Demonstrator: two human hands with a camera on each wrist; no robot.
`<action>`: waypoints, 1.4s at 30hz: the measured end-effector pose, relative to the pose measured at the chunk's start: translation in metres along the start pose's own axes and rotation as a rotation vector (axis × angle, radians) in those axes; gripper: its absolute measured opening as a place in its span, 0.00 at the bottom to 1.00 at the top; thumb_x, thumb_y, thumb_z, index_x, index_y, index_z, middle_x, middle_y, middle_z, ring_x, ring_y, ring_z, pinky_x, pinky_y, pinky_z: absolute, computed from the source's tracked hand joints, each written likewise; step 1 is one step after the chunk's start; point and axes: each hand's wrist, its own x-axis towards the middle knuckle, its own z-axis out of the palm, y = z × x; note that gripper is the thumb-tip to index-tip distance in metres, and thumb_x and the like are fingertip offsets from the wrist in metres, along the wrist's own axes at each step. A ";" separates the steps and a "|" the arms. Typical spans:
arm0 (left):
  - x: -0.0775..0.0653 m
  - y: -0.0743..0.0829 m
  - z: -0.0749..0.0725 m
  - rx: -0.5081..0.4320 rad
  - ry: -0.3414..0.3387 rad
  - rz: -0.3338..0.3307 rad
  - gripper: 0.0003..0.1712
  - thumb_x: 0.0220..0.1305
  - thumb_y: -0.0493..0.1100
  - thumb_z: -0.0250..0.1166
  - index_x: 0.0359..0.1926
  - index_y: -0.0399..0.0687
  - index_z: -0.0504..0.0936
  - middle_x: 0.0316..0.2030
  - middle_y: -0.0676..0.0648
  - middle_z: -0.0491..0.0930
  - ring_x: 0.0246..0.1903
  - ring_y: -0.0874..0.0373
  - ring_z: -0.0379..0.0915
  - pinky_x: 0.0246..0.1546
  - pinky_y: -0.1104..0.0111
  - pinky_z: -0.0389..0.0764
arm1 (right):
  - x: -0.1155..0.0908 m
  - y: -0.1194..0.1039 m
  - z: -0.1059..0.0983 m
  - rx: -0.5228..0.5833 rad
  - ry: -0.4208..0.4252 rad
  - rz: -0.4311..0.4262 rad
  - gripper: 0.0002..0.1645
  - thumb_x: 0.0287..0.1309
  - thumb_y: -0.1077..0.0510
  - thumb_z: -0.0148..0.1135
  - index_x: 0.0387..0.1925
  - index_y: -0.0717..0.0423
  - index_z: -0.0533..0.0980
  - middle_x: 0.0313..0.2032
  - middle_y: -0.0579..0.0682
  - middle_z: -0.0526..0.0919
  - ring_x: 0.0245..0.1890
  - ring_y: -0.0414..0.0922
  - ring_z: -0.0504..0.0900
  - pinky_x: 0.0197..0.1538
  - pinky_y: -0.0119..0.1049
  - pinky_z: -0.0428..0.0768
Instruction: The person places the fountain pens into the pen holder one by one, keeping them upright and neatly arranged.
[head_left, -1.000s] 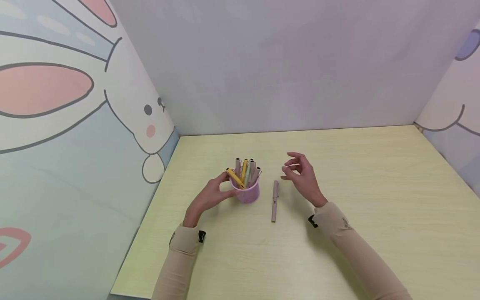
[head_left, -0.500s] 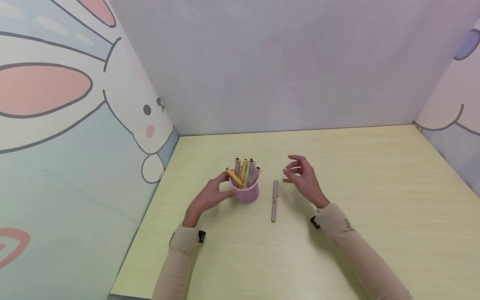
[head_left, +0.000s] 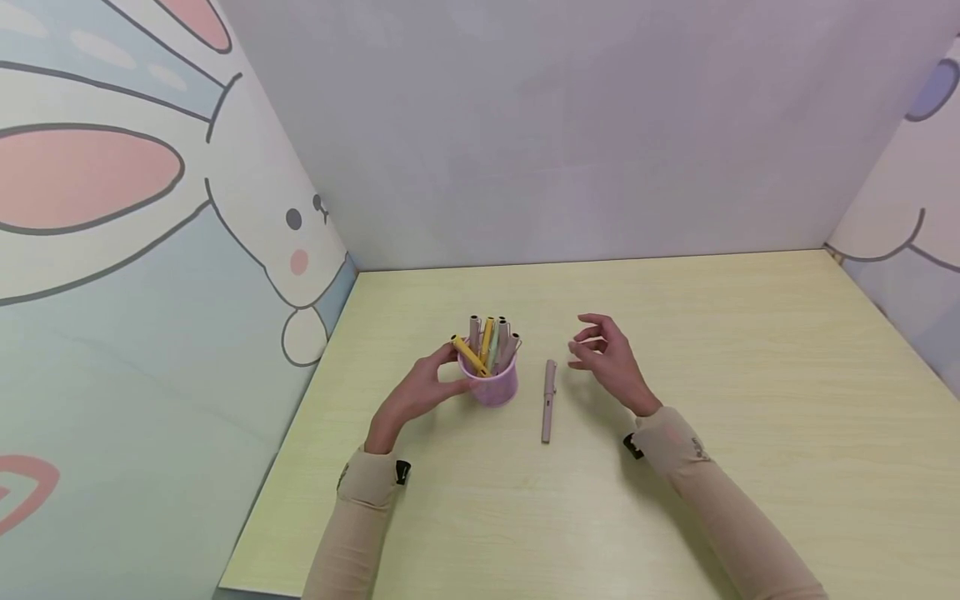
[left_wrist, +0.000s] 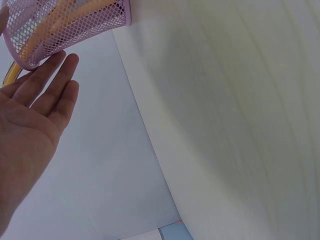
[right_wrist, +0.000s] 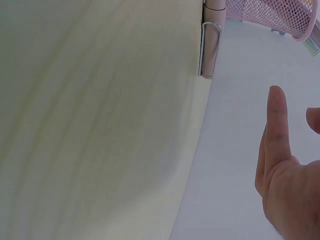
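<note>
A pink mesh pen holder stands on the table, filled with several capped pens in mauve, yellow and pale green. One yellow pen leans out over its left rim. My left hand holds the pen holder from the left, thumb on its near side and fingers behind; the left wrist view shows fingertips against the mesh. A single mauve pen with a clip lies to the right of the holder. Up and right of that pen's cap my right hand hovers with loosely bent fingers and nothing in them.
The pale wood-grain table meets a plain grey wall at the back. A side wall with a cartoon rabbit rises along the left edge, and another printed wall on the right.
My right hand has drifted slightly right and towards me, away from the lying pen's cap. My left hand, the pen holder and the pens have stayed in place.
</note>
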 end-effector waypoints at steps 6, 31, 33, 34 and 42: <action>0.000 0.000 0.000 -0.001 0.004 0.005 0.41 0.66 0.55 0.72 0.73 0.44 0.69 0.66 0.41 0.75 0.69 0.44 0.66 0.69 0.43 0.64 | 0.000 0.002 0.000 -0.004 0.000 0.038 0.33 0.71 0.70 0.58 0.72 0.70 0.58 0.48 0.66 0.72 0.46 0.58 0.80 0.45 0.46 0.87; 0.000 -0.002 -0.001 -0.010 -0.002 0.018 0.40 0.66 0.53 0.72 0.72 0.43 0.69 0.66 0.41 0.75 0.70 0.43 0.66 0.69 0.42 0.63 | -0.003 0.009 -0.001 -0.082 -0.104 0.196 0.36 0.71 0.68 0.60 0.73 0.70 0.55 0.49 0.63 0.70 0.46 0.59 0.80 0.43 0.44 0.87; 0.000 -0.002 -0.001 -0.011 -0.002 0.018 0.40 0.66 0.53 0.72 0.72 0.43 0.69 0.66 0.41 0.75 0.70 0.43 0.66 0.69 0.41 0.63 | -0.003 0.009 -0.001 -0.088 -0.110 0.205 0.37 0.70 0.67 0.60 0.73 0.70 0.55 0.49 0.64 0.70 0.46 0.59 0.79 0.44 0.44 0.87; 0.000 -0.002 -0.001 -0.011 -0.001 0.019 0.40 0.66 0.53 0.72 0.72 0.43 0.68 0.66 0.41 0.75 0.70 0.43 0.66 0.69 0.42 0.63 | -0.003 0.009 -0.001 -0.091 -0.111 0.211 0.37 0.70 0.67 0.60 0.73 0.70 0.55 0.49 0.64 0.70 0.46 0.59 0.79 0.44 0.45 0.87; -0.001 -0.002 0.000 -0.012 -0.001 0.011 0.41 0.66 0.55 0.72 0.74 0.44 0.68 0.66 0.42 0.75 0.70 0.43 0.66 0.69 0.41 0.63 | -0.003 0.009 0.000 -0.122 -0.142 0.246 0.37 0.70 0.67 0.60 0.73 0.71 0.55 0.49 0.64 0.71 0.45 0.57 0.81 0.44 0.45 0.87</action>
